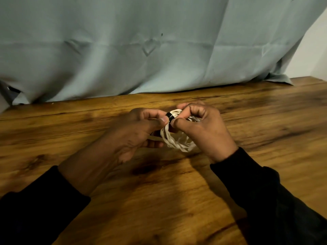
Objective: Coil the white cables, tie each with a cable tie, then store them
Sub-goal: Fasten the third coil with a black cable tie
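A coiled white cable hangs in a loop between both hands, just above the wooden table. A black cable tie wraps the top of the coil. My left hand pinches the coil beside the tie with thumb and forefinger, and its lower fingers curl under the loop. My right hand pinches the coil at the tie from the other side, thumb in front and fingers curled over the top. The far part of the coil is hidden behind my right hand.
A pale blue-grey cloth hangs along the table's back edge. A bare white wall shows at the upper right. Black sleeves cover both forearms.
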